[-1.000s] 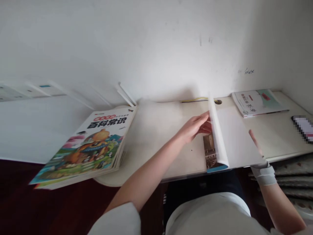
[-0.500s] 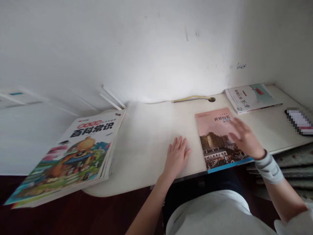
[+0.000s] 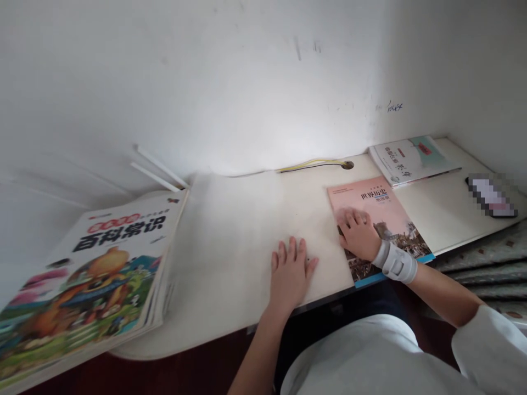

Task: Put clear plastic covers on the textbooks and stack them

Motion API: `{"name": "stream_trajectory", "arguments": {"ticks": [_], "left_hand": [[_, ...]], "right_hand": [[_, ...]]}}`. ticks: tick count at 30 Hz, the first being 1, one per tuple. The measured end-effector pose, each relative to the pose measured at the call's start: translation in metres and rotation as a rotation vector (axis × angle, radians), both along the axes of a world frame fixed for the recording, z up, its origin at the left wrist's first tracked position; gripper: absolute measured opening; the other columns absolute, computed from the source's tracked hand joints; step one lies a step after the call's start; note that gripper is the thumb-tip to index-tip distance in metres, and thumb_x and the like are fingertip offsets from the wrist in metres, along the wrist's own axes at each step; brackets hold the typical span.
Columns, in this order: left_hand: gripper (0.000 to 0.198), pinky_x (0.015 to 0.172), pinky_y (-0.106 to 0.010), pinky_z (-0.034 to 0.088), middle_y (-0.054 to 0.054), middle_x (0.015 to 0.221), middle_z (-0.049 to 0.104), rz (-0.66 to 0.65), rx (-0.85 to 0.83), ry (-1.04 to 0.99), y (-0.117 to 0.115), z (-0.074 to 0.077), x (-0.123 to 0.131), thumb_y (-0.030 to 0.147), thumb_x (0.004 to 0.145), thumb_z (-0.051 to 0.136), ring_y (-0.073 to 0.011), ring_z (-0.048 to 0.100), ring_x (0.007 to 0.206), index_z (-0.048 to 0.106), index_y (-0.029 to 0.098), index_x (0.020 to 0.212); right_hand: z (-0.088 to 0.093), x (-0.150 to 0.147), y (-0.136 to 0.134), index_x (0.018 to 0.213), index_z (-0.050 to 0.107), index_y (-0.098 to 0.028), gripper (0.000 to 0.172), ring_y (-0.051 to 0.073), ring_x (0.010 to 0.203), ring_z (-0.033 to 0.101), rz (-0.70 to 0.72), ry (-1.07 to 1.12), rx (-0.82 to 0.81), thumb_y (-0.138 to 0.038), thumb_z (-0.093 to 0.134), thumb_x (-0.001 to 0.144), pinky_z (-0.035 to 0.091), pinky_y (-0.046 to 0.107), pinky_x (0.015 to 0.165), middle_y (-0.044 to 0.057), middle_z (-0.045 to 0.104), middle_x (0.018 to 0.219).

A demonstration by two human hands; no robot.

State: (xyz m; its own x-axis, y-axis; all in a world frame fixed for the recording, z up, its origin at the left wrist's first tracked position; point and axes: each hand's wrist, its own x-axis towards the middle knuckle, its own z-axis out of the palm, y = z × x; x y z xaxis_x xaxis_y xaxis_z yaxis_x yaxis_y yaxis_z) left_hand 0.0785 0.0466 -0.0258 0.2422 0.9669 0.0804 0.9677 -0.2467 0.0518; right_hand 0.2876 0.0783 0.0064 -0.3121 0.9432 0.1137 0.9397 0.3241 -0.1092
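Note:
My left hand (image 3: 291, 277) lies flat on the white desk (image 3: 230, 258), its fingers spread and nothing in it. On the pink-covered book (image 3: 354, 193) to the right rests my right hand (image 3: 360, 235), palm down with fingers apart, over the left part of the cover picture. That book lies closed near the desk's front edge, its blue lower border along the edge. A pale wristband (image 3: 399, 263) is around my right wrist.
At left, a stack of large picture books (image 3: 107, 274) overhangs the desk. White booklets (image 3: 411, 159) lie at the back right, with a phone (image 3: 492, 196) at the right end. Yellow and black cables (image 3: 313, 163) run along the wall to a hole. Patterned fabric (image 3: 486, 269) hangs below the right edge.
My right hand has moved left across the pink book and now rests on its cover. My left hand stays on the desk with its fingers spread wider. The view has shifted right.

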Motion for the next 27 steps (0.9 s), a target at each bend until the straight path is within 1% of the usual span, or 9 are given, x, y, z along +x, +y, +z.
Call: {"name": "stream_trajectory", "arguments": {"ticks": [5, 8, 11, 13, 15, 18, 21, 24, 27], "left_hand": [[0.060, 0.104, -0.055, 0.025, -0.020, 0.143, 0.033, 0.015, -0.021, 0.000, 0.000, 0.002, 0.002, 0.047, 0.089, 0.034, -0.0392, 0.024, 0.134, 0.041, 0.009, 0.136], [0.060, 0.105, -0.055, 0.024, -0.019, 0.144, 0.033, 0.020, -0.023, -0.040, 0.001, 0.001, -0.002, 0.047, 0.089, 0.035, -0.0383, 0.024, 0.134, 0.042, 0.010, 0.135], [0.058, 0.106, -0.056, 0.022, -0.017, 0.142, 0.036, 0.032, -0.023, -0.157, -0.002, 0.000, -0.011, 0.047, 0.087, 0.038, -0.0374, 0.024, 0.134, 0.046, 0.010, 0.132], [0.055, 0.108, -0.054, 0.022, -0.016, 0.142, 0.038, 0.033, -0.041, -0.324, -0.004, 0.001, -0.014, 0.045, 0.087, 0.039, -0.0344, 0.027, 0.134, 0.049, 0.011, 0.129], [0.053, 0.108, -0.048, 0.027, -0.014, 0.141, 0.040, 0.019, -0.114, -0.583, -0.004, 0.005, -0.010, 0.043, 0.088, 0.038, -0.0283, 0.033, 0.132, 0.046, 0.013, 0.130], [0.051, 0.104, -0.038, 0.037, -0.010, 0.140, 0.043, -0.002, -0.355, -1.025, 0.006, 0.013, 0.013, 0.042, 0.089, 0.036, -0.0212, 0.044, 0.126, 0.042, 0.018, 0.133], [0.048, 0.101, -0.035, 0.041, -0.012, 0.140, 0.043, 0.073, -0.512, -1.279, 0.026, 0.017, 0.046, 0.036, 0.090, 0.036, -0.0207, 0.045, 0.125, 0.042, 0.016, 0.133], [0.047, 0.103, -0.036, 0.040, -0.012, 0.143, 0.038, 0.132, -0.457, -1.293, 0.041, 0.011, 0.071, 0.029, 0.090, 0.032, -0.0198, 0.041, 0.128, 0.038, 0.014, 0.135], [0.049, 0.104, -0.040, 0.037, -0.012, 0.143, 0.038, 0.053, -0.333, -1.144, 0.041, 0.002, 0.080, 0.028, 0.089, 0.036, -0.0212, 0.041, 0.128, 0.035, 0.015, 0.136]], "right_hand": [[0.010, -0.023, -0.002, 0.128, 0.049, -0.025, 0.045, 0.036, 0.131, 0.031, 0.129, -0.030, -0.003, -0.026, 0.048, 0.083, 0.026, 0.061, 0.101, 0.010, 0.035, 0.144], [0.021, -0.016, 0.009, 0.123, 0.054, -0.025, 0.038, 0.032, 0.128, 0.037, 0.123, -0.056, -0.005, -0.027, 0.043, 0.086, 0.033, 0.054, 0.100, 0.009, 0.040, 0.141], [0.026, 0.025, 0.021, 0.119, 0.056, -0.020, 0.037, 0.023, 0.115, 0.052, 0.036, -0.006, -0.020, -0.030, 0.035, 0.091, 0.043, 0.038, 0.095, 0.010, 0.054, 0.130], [0.021, 0.066, 0.024, 0.121, 0.054, -0.012, 0.039, 0.026, 0.110, 0.055, -0.089, -0.011, -0.004, -0.028, 0.035, 0.090, 0.045, 0.041, 0.091, 0.015, 0.058, 0.122], [0.011, 0.108, 0.020, 0.118, 0.055, -0.013, 0.036, 0.026, 0.104, 0.058, -0.203, 0.005, 0.023, -0.027, 0.040, 0.088, 0.046, 0.042, 0.090, 0.015, 0.060, 0.117], [-0.008, 0.156, 0.009, 0.115, 0.056, -0.015, 0.033, 0.023, 0.095, 0.063, -0.272, 0.255, -0.006, -0.027, 0.045, 0.086, 0.050, 0.038, 0.084, 0.013, 0.064, 0.112], [-0.019, 0.175, 0.001, 0.113, 0.058, -0.018, 0.033, 0.021, 0.091, 0.065, -0.333, 0.601, -0.074, -0.034, 0.048, 0.085, 0.054, 0.037, 0.079, 0.010, 0.067, 0.106], [-0.019, 0.177, -0.001, 0.111, 0.060, -0.021, 0.035, 0.022, 0.091, 0.065, -0.317, 0.868, -0.142, -0.041, 0.052, 0.083, 0.056, 0.038, 0.078, 0.008, 0.069, 0.100], [-0.017, 0.177, -0.003, 0.111, 0.060, -0.023, 0.038, 0.022, 0.093, 0.065, -0.301, 1.061, -0.203, -0.046, 0.054, 0.081, 0.056, 0.038, 0.080, 0.007, 0.068, 0.102]]}}
